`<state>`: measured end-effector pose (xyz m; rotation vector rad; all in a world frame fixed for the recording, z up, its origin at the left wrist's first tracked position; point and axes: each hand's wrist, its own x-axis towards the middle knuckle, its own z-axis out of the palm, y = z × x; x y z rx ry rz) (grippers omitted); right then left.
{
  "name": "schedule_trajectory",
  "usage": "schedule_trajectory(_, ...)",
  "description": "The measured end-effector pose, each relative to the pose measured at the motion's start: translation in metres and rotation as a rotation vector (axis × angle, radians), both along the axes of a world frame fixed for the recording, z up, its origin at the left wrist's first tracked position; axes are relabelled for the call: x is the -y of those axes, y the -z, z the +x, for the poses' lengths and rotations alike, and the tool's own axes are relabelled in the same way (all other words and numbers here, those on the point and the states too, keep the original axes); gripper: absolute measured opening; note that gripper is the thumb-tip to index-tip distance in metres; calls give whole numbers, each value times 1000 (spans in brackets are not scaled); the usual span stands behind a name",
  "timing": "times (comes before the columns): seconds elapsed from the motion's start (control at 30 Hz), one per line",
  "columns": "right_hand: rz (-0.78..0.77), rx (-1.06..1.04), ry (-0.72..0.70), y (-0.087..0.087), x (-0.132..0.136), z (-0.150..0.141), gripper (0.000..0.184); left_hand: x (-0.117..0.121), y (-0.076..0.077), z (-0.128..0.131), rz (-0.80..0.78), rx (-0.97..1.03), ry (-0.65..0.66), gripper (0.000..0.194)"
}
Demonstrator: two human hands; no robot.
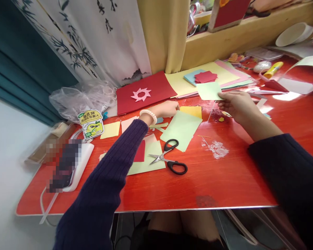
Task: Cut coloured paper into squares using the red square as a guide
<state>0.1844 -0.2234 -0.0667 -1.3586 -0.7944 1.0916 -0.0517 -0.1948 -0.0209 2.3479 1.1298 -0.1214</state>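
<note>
My right hand [236,104] pinches the lower right corner of a small light green paper square [208,91], held just above the red table [224,180] in front of a stack of coloured sheets [224,74]. My left hand [167,108], with a bead bracelet at the wrist, rests fingers down on the table beside a yellow square [193,111] and a larger green sheet [181,128]. Black-handled scissors [169,158] lie open near my left forearm. A red sheet with a pink star cut-out [143,93] lies behind my left hand.
A crumpled clear plastic bag [78,99] and a yellow-green label [91,124] sit at the left. A white device [78,166] lies by the left edge. A glue stick [273,69], a white bowl [293,34] and paper scraps are at the right. A curtain hangs behind.
</note>
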Motion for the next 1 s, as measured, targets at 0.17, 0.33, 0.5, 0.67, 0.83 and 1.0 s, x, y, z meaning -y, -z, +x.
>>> schedule_trajectory(0.17,-9,-38,2,-2,1,0,18,17,-5,5,-49,-69,77,39)
schedule_trajectory(0.33,-18,-25,18,-1,-1,2,17,8,1,5,156,-73,39,45)
schedule_trajectory(0.5,-13,-13,15,-1,-1,0,17,-6,14,3,219,-103,-31,40)
schedule_trajectory(0.67,-8,-9,-5,-3,2,-1,17,-7,17,4,203,-73,-19,31)
schedule_trajectory(0.83,-15,4,-8,-5,5,-2,19,-2,17,2,134,-42,15,27)
schedule_trajectory(1.0,-18,11,-6,-7,6,-4,20,9,17,5,40,-45,97,24)
